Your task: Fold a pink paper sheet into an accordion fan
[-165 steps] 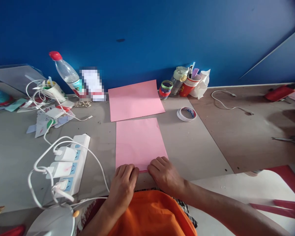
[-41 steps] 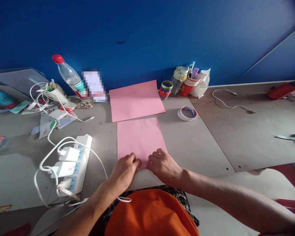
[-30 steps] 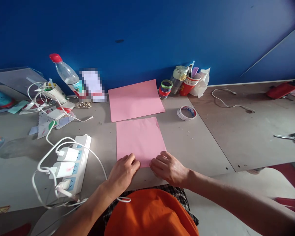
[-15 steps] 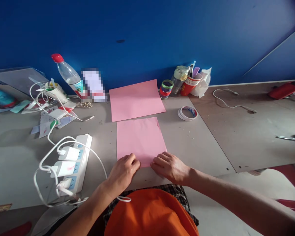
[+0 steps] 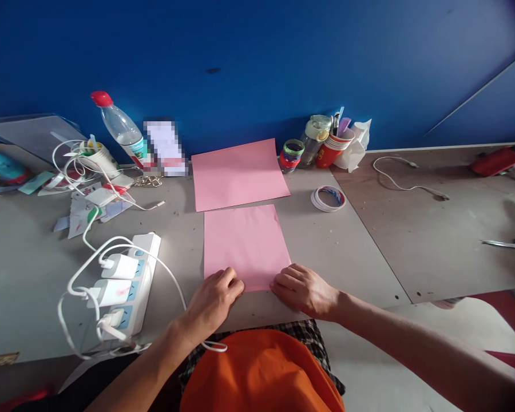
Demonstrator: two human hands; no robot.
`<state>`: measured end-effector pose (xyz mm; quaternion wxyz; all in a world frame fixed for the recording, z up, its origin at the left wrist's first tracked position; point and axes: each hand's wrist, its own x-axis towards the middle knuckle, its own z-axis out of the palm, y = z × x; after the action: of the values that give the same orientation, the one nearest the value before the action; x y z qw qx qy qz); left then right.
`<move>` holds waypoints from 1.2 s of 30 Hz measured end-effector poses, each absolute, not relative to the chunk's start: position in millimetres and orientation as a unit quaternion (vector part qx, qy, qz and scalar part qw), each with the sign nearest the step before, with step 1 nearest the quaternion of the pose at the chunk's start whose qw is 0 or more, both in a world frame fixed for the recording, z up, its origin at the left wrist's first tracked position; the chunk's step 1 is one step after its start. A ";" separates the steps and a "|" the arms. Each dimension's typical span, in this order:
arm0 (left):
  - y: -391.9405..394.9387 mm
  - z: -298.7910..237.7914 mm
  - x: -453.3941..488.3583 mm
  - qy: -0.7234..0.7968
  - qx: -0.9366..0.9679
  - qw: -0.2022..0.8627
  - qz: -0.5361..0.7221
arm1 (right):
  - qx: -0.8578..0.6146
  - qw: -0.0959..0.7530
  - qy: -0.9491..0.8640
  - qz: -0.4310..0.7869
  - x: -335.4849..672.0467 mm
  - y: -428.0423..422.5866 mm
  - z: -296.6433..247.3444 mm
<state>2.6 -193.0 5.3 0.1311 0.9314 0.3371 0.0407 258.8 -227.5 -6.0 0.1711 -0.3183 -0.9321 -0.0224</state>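
A pink sheet of paper (image 5: 244, 243) lies flat on the grey table in front of me. My left hand (image 5: 220, 292) is closed at its near left corner, thumb and curled fingers pressed on the near edge. At the near right corner my right hand (image 5: 304, 290) is closed too, its bent fingers along the same edge. The fingertips are partly hidden under both hands. Just beyond lies a second, wider pink sheet (image 5: 240, 177), tilted slightly, its back edge by the blue wall.
Left of the sheet stands a white power strip (image 5: 148, 286) with chargers and looping cables. A tape roll (image 5: 328, 198) lies to the right, scissors (image 5: 512, 245) farther off. Along the wall stand a bottle (image 5: 122, 129), a jar (image 5: 315, 137) and red paper cups (image 5: 335, 149).
My right hand has slid a little to the right along the near edge of the paper. My left hand stays nearly where it was.
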 end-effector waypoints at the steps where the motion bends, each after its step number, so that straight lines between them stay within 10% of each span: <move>1: -192.7 5.4 2.5 0.335 0.932 0.132 0.043 | -0.320 0.172 -0.931 -0.023 260.7 -228.2 -5.5; 36: -206.6 0.7 -27.8 0.299 0.939 0.078 0.149 | -0.347 0.183 -0.920 0.022 303.6 -245.2 -11.1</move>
<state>-27.8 -206.6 0.7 0.0782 0.9393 0.2989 0.1492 303.6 -245.2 -11.1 0.1829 -0.3467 -0.9197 0.0224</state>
